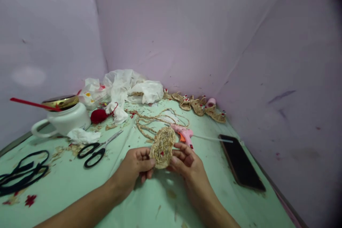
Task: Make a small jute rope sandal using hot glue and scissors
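Observation:
Between my two hands is a small sole-shaped piece of coiled straw rope (163,142), with a red spot near its lower end. My left hand (136,165) pinches its left edge between thumb and fingers. On the other side, my right hand (187,164) grips the right edge, fingers partly behind it. Just beyond the piece lies a pink glue gun (188,133) with an orange trigger and a glue stick out of its back. A loose length of braided straw rope (145,123) curls behind it on the green cloth.
Black-handled scissors (97,151) and a dark cord (25,171) lie left. A white mug (66,119), red yarn ball (99,116) and white plastic bags (125,83) stand behind. Several small straw slippers (197,107) line the wall. A phone (242,162) lies right.

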Available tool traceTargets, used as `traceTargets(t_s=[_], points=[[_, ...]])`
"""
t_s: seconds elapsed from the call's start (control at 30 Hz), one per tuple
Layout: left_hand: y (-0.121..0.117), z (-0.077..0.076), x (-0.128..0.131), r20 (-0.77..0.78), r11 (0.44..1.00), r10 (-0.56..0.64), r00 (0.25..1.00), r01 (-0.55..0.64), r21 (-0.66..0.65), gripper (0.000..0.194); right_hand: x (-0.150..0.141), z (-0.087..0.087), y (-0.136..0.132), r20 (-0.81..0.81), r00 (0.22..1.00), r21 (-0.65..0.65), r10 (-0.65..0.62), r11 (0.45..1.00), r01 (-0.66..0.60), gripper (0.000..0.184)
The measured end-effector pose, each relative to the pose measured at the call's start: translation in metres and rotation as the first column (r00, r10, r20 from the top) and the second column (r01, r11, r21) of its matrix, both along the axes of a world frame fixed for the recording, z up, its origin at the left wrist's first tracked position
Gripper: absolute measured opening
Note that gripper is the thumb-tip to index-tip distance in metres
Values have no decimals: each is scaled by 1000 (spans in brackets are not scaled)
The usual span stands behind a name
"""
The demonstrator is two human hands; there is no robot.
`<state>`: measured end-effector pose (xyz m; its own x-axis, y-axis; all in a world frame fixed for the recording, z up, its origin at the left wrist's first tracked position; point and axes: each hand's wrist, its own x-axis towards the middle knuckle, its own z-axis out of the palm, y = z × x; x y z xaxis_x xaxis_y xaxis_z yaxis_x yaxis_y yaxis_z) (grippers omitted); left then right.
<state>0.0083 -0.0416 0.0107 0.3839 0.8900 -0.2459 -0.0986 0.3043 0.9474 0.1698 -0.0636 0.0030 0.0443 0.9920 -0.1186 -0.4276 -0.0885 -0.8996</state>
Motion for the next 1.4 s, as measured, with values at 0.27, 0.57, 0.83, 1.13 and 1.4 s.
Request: traceTargets(t_s=[0.27,0.57,0.83,1.13,1.4], points=[[1,1,0,-3,999,31,1000,-31,-20,29,10,4,8,3,953,-65,-304,951,303,34],[5,1,-5,32,997,35,999,-33,-63,26,31,16,10,30,834,168,-552,825,540,27],[6,-1,-6,25,998,36,999,-34,-54,24,39,23,10,21,788,282,-615,760,585,21],[4,-2,-6,-34,1000,-29,999,29,-3,22,33,15,11,267,851,161,-452,892,423,34],[3,-1,-5,-175,979,-187,967,198,47,28,26,16,12,398,913,27,-95,995,92,35]])
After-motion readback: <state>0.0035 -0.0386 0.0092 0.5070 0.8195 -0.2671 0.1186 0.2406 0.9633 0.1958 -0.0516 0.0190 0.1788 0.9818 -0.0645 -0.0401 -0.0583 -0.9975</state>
